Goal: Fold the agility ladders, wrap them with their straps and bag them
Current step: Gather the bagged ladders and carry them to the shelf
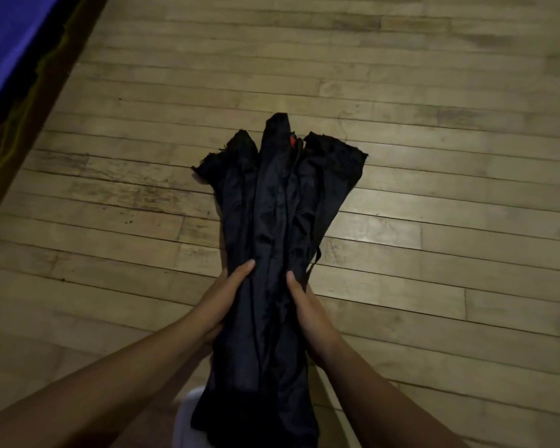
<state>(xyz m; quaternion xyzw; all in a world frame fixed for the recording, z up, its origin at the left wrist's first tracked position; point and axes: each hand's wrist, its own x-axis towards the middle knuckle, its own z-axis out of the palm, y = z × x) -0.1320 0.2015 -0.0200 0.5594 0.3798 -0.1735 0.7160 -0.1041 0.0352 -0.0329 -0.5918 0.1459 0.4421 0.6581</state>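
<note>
Long crumpled black fabric bag (272, 221): held lengthwise out in front over the pale wooden plank floor (434, 156); red patch (292, 141) showing near its far end. Left hand (222, 299): forearm extended, clasps the bag's left side, thumb laid along the front; other fingers hidden behind cloth, cannot tell their spread. Right hand (307, 315): clasps the right side likewise, thumb forward; remaining fingers unseen. Blue mat (7, 33): upper left corner.
</note>
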